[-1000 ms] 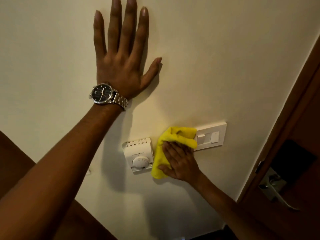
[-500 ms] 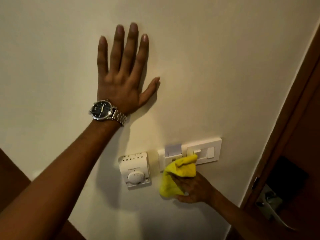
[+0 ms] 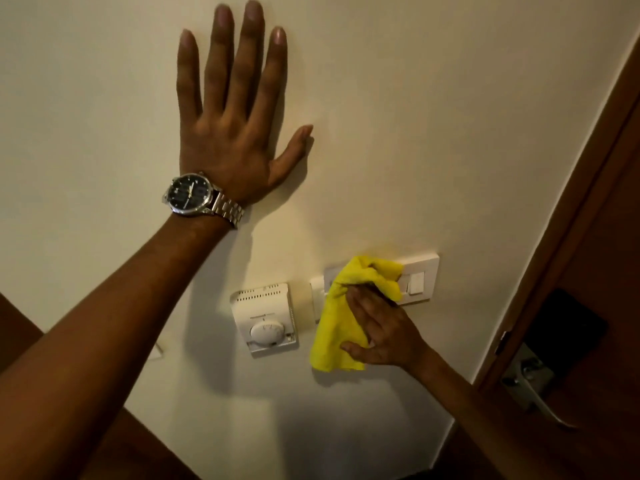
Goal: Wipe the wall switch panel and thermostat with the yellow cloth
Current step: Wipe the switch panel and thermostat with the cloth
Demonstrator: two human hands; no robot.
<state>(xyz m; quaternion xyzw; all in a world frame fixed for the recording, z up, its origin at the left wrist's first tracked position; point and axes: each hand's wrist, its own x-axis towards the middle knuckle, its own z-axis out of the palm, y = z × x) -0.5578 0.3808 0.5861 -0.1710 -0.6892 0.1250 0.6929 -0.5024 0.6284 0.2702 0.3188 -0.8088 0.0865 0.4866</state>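
My right hand (image 3: 381,336) presses the yellow cloth (image 3: 341,323) against the white wall switch panel (image 3: 420,280), covering the panel's left half; its right rocker switch shows. The white thermostat (image 3: 265,318) with a round dial is mounted just left of the cloth, apart from it. My left hand (image 3: 230,123) lies flat on the cream wall well above the thermostat, fingers spread, holding nothing; a steel watch is on that wrist.
A dark wooden door frame (image 3: 585,188) runs down the right side, with a metal lever handle (image 3: 540,400) at lower right. Dark wood (image 3: 20,327) shows at the lower left behind my left forearm.
My right hand has moved the cloth back up over the left part of the switch panel, which was uncovered half a second ago. My left hand stays flat on the wall.
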